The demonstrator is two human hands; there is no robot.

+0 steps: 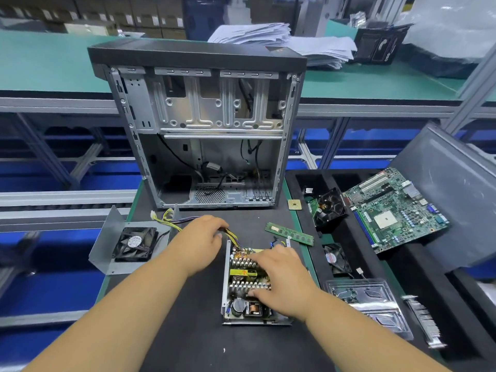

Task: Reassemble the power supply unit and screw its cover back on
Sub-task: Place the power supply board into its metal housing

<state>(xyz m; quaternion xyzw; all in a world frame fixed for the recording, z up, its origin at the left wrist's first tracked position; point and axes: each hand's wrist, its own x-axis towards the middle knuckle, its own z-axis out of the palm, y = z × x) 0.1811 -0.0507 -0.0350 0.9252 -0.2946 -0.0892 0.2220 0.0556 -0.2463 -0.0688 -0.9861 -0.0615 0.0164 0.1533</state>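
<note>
A: Power supply unit (248, 285), open grey metal tray with its circuit board bare, lies near on the black mat (188, 331). Why the right hand (281, 275) on top?

B: Flat fingers steady it, gripping nothing. Left hand (200, 240) curls round the yellow-black wire bundle (232, 234), probably routing it clear. Bent grey cover with black fan (126, 244) waits left.

1. An electronics assembly or repair workshop is indicated, of factory type.
2. Long benches (53, 63) covered in green matting are seen, carried on aluminium-profile frames (332, 140).
3. A black work mat (204, 339) is laid at the near station.
4. An opened computer case (204, 124) is stood on the bench, its metal chassis exposed.
5. Loose parts are spread about: a motherboard (394, 210), a memory stick (290, 233), cooling fans (135, 244).
6. Stacked papers (268, 36) and cartons (134, 20) are noted behind.
</note>
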